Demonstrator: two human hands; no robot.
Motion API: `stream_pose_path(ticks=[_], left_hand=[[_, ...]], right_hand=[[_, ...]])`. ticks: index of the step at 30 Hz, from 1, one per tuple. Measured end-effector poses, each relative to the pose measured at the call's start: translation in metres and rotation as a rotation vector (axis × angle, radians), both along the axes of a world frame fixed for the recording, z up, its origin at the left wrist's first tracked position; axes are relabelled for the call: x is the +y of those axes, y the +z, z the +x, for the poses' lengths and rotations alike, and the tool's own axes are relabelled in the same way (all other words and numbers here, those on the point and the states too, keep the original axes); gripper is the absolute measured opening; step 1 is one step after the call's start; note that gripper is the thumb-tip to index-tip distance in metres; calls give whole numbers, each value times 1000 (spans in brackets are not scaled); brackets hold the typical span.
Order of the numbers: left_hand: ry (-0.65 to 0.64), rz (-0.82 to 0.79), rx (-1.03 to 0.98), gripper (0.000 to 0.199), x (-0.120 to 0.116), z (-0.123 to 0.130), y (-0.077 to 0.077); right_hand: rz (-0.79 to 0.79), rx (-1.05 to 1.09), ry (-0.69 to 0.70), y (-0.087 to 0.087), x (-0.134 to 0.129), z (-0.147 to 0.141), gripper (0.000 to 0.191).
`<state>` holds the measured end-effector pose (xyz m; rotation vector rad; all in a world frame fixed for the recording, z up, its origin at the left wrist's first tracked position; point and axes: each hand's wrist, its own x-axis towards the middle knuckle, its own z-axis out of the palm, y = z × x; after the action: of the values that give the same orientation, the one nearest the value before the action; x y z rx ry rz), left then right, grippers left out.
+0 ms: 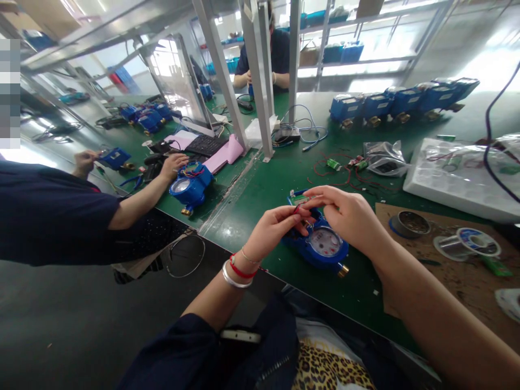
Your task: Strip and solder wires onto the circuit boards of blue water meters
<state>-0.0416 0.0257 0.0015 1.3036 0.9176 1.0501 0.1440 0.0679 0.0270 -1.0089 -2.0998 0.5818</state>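
Observation:
A blue water meter [325,244] with a round dial and a brass fitting lies on the green table in front of me. Its upper housing is open, and part of a green circuit board shows inside. Over that opening, my left hand [274,230] pinches thin red and dark wires [297,209] between thumb and fingers. My right hand [345,214] reaches in from the right, its fingertips pressed together at the same wires; they hide part of the housing.
Right of the meter, a brown board [442,271] bears a solder spool [471,242] and a round tin [410,223]. Behind it are a white foam tray [459,179] and several blue meters [377,108]. At left, a co-worker's hand [174,164] touches another meter [190,184].

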Motion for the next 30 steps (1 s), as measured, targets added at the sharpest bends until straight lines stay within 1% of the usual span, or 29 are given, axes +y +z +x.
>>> stream_pose_path(ticks=[3, 4, 5, 6, 8, 10, 12, 14, 16, 20, 22, 25, 27, 30], left_hand=[[39, -19, -71, 25, 1, 0, -6], [39, -21, -82, 25, 1, 0, -8], [39, -26, -92, 24, 1, 0, -8], [39, -32, -101, 24, 1, 0, -8], [41, -43, -122, 23, 2, 1, -8], [42, -46, -145, 23, 2, 2, -7], [32, -44, -148, 23, 2, 2, -6], [17, -42, -149, 22, 1, 2, -6], [6, -40, -150, 22, 1, 2, -6], [6, -32, -128, 25, 2, 0, -8], [3, -22, -119, 26, 2, 0, -9], [16, -2, -122, 26, 1, 1, -11], [70, 27, -123, 25, -1, 3, -12], [221, 101, -72, 24, -5, 8, -14]], right_hand=[[47, 38, -247, -13, 4, 6, 27], [37, 32, -304, -19, 7, 6, 25], [-6, 16, -325, -25, 11, 6, 29], [-81, -5, -311, -30, 17, 5, 38], [-298, -36, -206, -37, 29, -1, 51], [-468, -45, -82, -39, 41, -9, 51], [-545, -43, 15, -37, 50, -19, 44], [-581, -36, 87, -32, 56, -27, 38], [-623, -21, 154, -27, 58, -32, 36], [-606, -65, 203, -25, 65, -38, 37], [-588, -95, 201, -26, 69, -40, 34], [-570, -82, 172, -28, 73, -44, 31], [-525, -53, 121, -27, 70, -44, 35], [-349, -47, -25, -21, 56, -38, 38]])
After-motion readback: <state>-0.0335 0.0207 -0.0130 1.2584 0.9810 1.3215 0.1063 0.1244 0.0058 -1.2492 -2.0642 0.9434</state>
